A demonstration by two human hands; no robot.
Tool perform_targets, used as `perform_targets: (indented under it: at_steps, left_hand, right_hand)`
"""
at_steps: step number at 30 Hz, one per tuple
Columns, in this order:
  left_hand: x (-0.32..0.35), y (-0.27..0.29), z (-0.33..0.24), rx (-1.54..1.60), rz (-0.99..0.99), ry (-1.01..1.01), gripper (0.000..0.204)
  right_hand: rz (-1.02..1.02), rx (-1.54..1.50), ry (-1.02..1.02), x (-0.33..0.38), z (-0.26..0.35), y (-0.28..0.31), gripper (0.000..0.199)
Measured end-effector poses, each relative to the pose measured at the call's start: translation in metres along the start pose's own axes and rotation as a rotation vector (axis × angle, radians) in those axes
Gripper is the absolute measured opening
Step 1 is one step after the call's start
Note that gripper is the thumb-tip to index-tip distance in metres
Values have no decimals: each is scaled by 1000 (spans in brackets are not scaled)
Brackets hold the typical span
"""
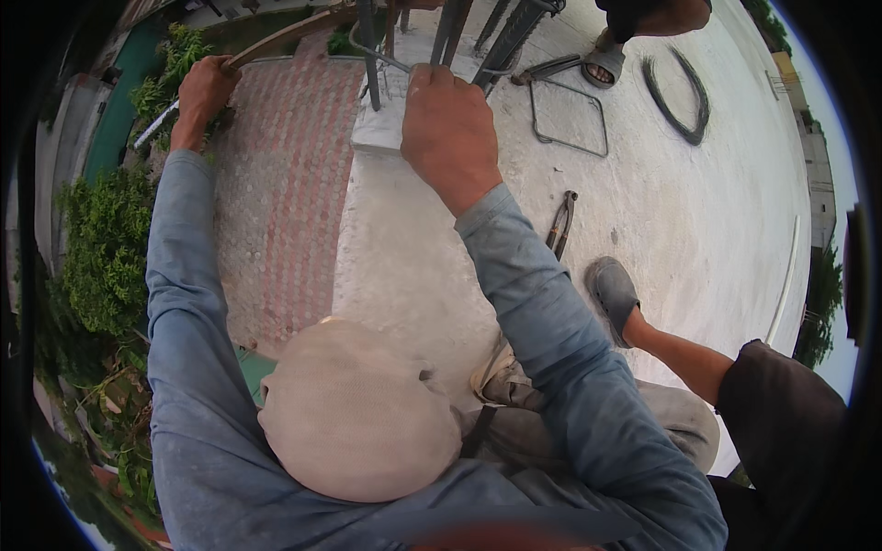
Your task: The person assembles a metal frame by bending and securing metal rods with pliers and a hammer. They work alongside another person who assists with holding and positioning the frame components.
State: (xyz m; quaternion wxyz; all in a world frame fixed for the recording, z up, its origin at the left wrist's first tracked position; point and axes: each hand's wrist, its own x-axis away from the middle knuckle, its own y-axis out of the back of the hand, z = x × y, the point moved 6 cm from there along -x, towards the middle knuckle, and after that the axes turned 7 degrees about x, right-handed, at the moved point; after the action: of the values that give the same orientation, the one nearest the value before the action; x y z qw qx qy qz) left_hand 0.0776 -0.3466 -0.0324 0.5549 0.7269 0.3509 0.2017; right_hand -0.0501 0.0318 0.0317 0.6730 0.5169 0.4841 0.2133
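Note:
Reaching out to the far left, my left hand is closed round the end of a long brown wooden strip. My right hand is a fist at the column's upright steel bars. It grips a thin steel stirrup that loops round them; the fingers' far side is hidden. The bars rise from a pale concrete block. To the right of my right forearm, a pair of pincers lies on the concrete. A loose square stirrup lies farther off.
Left of the pale slab, its edge drops to red and grey paving below. Green bushes grow beyond. A dark wire coil lies at far right. Other people's feet, one in a grey clog, one in a sandal, stand nearby.

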Motion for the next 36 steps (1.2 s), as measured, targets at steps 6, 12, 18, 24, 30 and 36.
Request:
perform_targets:
  at_steps: [6,12,18,24,30,36]
  left_hand:
    - [14,9,-7,-34,-60,18,38]
    - [21,12,-8,-80,-62,26,37]
    - [28,19,-10,-85,-30,37,39]
    - [38,24,-10,-127,-122,15,40]
    - [40,20,-6,-97,-18,141,44]
    - [54,24,-10,-133,-75,185,45]
  right_hand:
    - [25,-50,-22,8,-2,4,29]
    - [23,-75,42,10,-7,0,25]
    - [87,-120,70,5,-18,-1,22]
    - [96,-176,47,7,-26,0,21]
    - [7,-146,155,8,-28,0,26]
    - [-27,-157,194,9,-34,-2,29]
